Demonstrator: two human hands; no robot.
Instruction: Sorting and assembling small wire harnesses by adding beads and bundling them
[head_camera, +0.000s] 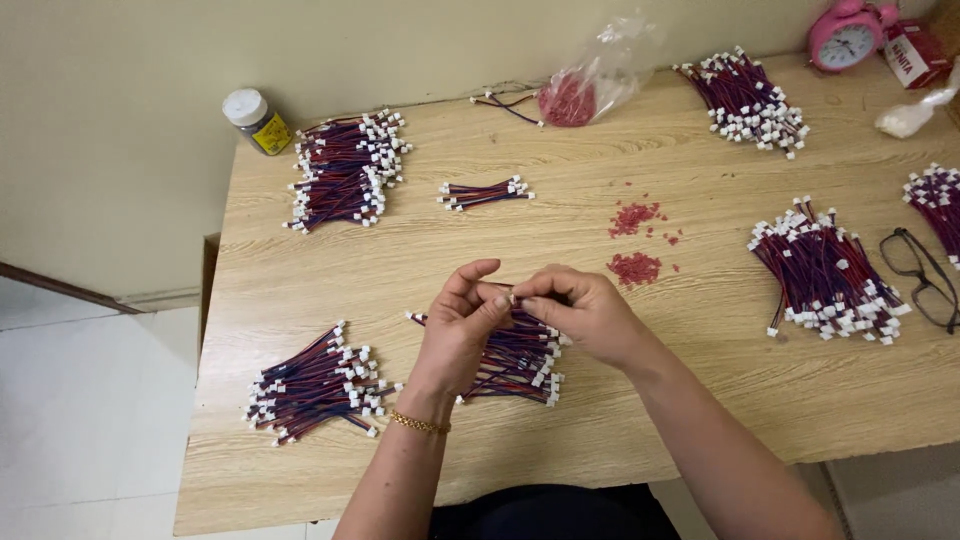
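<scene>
My left hand and my right hand meet above the middle of a wooden table. Their fingertips pinch a small white connector on a short wire between them. Right under the hands lies a pile of red-and-blue wire leads with white connectors. A gold bracelet sits on my left wrist. Two small heaps of tiny red pieces lie just beyond my right hand.
More wire-lead bundles lie at the front left, back left, back middle, back right and right. A plastic bag of red pieces, a small bottle, a pink alarm clock and glasses are on the table.
</scene>
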